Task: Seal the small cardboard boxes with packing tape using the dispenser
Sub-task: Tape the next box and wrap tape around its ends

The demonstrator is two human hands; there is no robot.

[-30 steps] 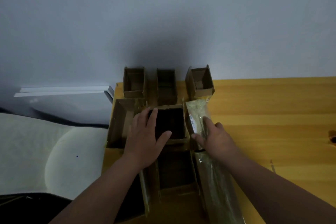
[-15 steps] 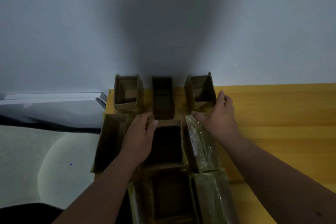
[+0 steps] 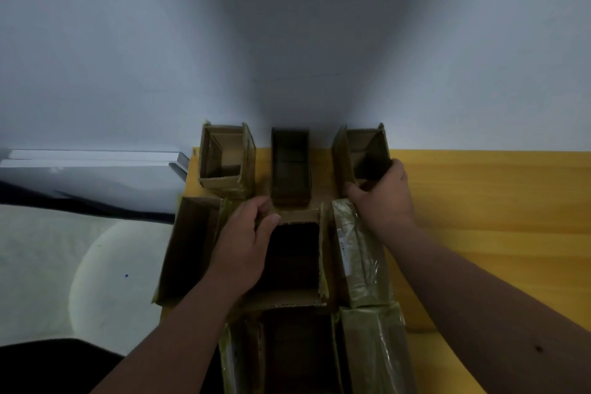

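Crowding is the main risk on the glossy yellow wooden table [image 3: 495, 217], since open brown cardboard boxes sit almost wall to wall along its left edge. The big open-topped corrugated box [image 3: 297, 253] in the middle is held by the left hand [image 3: 246, 243], whose fingers and thumb pinch its far left corner; a pull there could crumple the thin, perforated rim or shove the tall flap-sided carton [image 3: 188, 249] off the table edge. Beside it, the film-wrapped greenish packet [image 3: 361, 253] looks slick and crinkly, so I judge it could slide. The right hand [image 3: 383, 195] wraps round the near corner of the small far-right box [image 3: 361, 153]; lifting by that soft wall may buckle it or knock the narrow dark middle box [image 3: 290, 166] and the far-left box [image 3: 225, 160]. No tape dispenser shows, and every box is unsealed.
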